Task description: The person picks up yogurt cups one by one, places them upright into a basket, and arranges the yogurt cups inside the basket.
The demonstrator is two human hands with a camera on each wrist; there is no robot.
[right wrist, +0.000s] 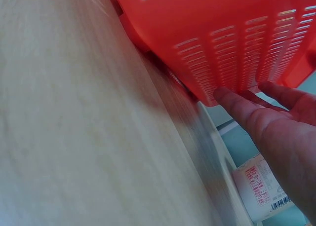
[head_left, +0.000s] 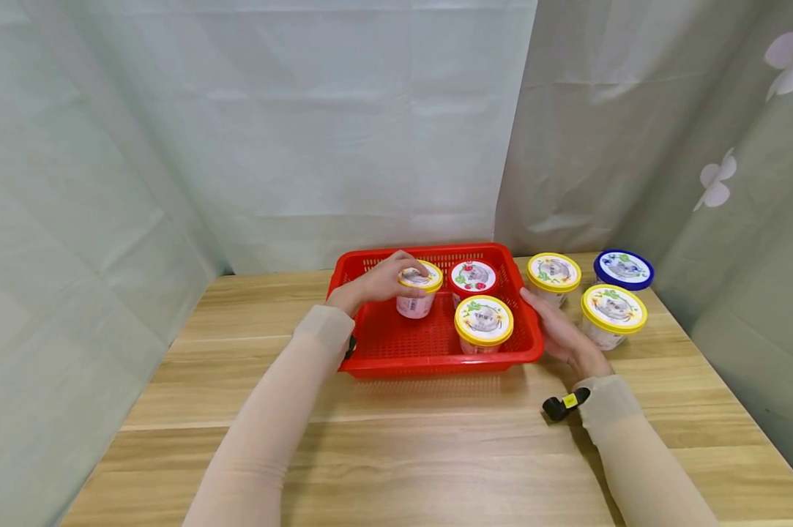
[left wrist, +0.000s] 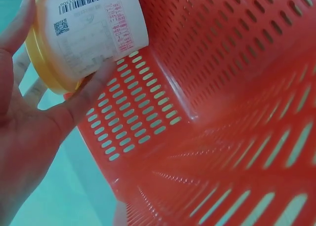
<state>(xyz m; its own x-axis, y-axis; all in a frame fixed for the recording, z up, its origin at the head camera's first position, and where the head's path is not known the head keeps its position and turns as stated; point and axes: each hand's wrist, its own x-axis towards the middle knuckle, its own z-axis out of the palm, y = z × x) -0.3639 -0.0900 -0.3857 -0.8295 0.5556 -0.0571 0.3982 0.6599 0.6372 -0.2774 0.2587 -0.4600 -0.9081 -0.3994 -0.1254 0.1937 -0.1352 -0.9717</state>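
My left hand (head_left: pixel 389 278) grips a yellow-lidded paper tub (head_left: pixel 414 304) by its lid and upper side, over the left part of the red plastic basket (head_left: pixel 409 363). In the left wrist view the tub (left wrist: pixel 98 33) lies tilted between thumb and fingers, its barcode showing. Against the basket's right outer wall, my right hand (head_left: pixel 557 326) rests with fingers fairly straight; the right wrist view shows its fingertips touching the slotted wall (right wrist: pixel 232 53). Inside the basket stand a red-lidded tub (head_left: pixel 473 277) and another yellow-lidded tub (head_left: pixel 484 320), both on the right side.
Right of the basket, two yellow-lidded tubs, one at the back (head_left: pixel 554 272) and one nearer (head_left: pixel 613 309), stand beside a blue-lidded tub (head_left: pixel 623 269). The wooden table (head_left: pixel 422 439) meets pale curtains (head_left: pixel 343 146) behind and at the sides.
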